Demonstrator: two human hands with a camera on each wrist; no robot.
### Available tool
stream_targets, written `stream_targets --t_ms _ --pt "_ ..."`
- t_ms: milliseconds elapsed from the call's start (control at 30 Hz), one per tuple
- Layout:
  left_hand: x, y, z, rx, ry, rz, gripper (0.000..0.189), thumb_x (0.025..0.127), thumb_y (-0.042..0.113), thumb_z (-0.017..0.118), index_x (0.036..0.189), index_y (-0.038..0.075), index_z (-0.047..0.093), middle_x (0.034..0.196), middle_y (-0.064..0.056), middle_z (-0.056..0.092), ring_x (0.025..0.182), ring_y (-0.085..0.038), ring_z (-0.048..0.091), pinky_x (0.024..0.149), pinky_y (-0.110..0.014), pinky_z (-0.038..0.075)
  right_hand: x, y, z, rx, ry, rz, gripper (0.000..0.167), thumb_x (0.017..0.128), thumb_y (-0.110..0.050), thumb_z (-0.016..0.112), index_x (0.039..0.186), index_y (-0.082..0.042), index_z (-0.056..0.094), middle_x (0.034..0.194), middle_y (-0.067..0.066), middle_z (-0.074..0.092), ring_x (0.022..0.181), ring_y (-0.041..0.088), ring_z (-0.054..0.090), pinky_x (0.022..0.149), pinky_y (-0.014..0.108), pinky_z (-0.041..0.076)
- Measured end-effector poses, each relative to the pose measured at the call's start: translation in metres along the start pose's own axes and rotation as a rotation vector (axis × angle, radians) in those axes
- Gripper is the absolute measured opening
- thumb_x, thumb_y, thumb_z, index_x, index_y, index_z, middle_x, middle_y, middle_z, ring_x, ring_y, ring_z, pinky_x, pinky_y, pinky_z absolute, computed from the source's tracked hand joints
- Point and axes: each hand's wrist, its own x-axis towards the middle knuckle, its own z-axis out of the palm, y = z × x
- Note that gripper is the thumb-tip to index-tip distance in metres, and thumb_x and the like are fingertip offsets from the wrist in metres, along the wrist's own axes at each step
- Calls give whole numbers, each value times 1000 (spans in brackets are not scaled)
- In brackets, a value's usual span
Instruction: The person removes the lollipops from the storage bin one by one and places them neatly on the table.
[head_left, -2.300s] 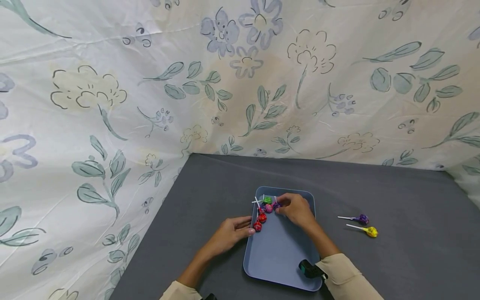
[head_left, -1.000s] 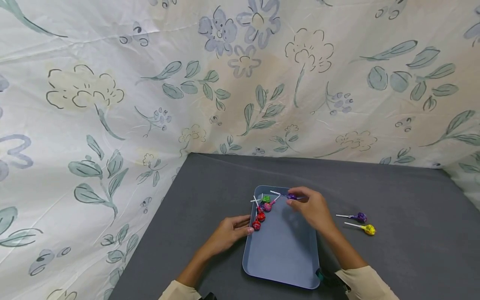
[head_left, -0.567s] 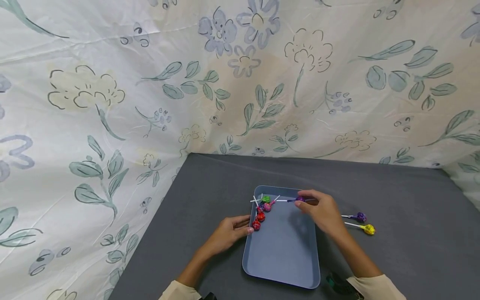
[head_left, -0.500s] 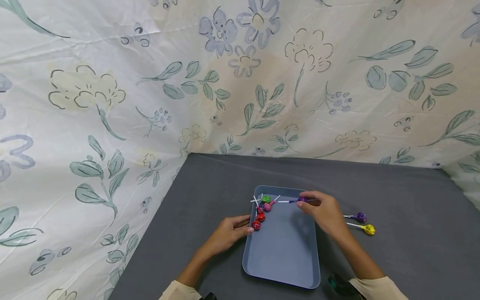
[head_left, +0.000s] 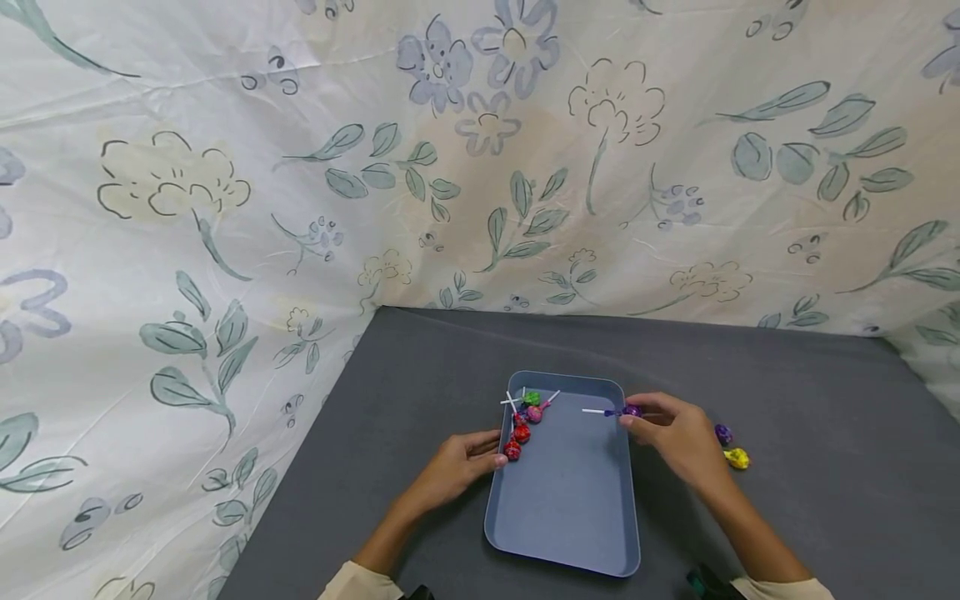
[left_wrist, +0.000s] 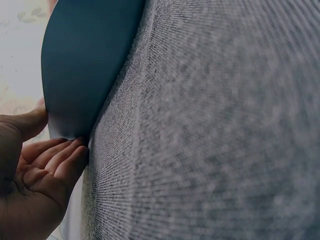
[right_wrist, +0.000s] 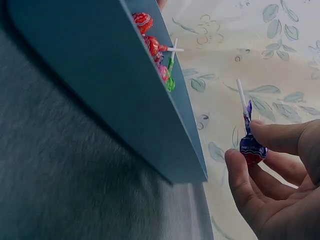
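My right hand [head_left: 678, 433] pinches a purple-wrapped lollipop [head_left: 632, 411] by its head, over the tray's right rim, its white stick pointing left. In the right wrist view the lollipop [right_wrist: 252, 147] sits between thumb and fingertips, above the rim and apart from it. My left hand [head_left: 457, 468] holds the left edge of the blue-grey tray [head_left: 562, 508], thumb at the rim. Fingertips press the outer wall low down in the left wrist view. Inside the tray's far-left corner lie red lollipops [head_left: 521, 433], a pink lollipop [head_left: 535, 413] and a green lollipop [head_left: 532, 398], bunched together.
On the dark grey cloth [head_left: 435, 367], right of the tray, lie another purple lollipop [head_left: 723, 434] and a yellow lollipop [head_left: 738, 458]; my right hand and forearm hide their sticks. A floral curtain [head_left: 450, 208] stands behind and to the left.
My right hand lifts the purple lollipop from the bunch in the tray's far-left corner and carries it rightward to the right rim. The left hand stays at the tray's edge.
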Motion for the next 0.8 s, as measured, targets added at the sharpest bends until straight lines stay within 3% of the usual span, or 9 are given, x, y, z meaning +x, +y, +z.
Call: stream_targets --t_ms 233,433,800 --pt "0 1 0 -20 1 3 53 104 16 72 145 -13 56 145 -28 61 134 -38 62 104 -33 56 -7 13 -12 1 24 9 43 97 -28 82 129 -2 72 117 18 77 86 19 77 72 23 60" --pt "-1 1 0 -2 3 4 53 103 17 72 145 -12 56 145 -28 61 133 -38 63 104 -34 56 -12 21 -18 -26 36 19 44 96 -35 81 128 -7 74 111 11 80 82 11 76 72 25 58" --pt "-1 0 -1 24 6 -4 54 103 19 73 145 -11 57 146 -26 62 132 -36 64 103 -34 57 -21 36 -23 23 82 -7 37 96 -24 82 125 -1 75 108 14 79 77 15 76 68 27 61"
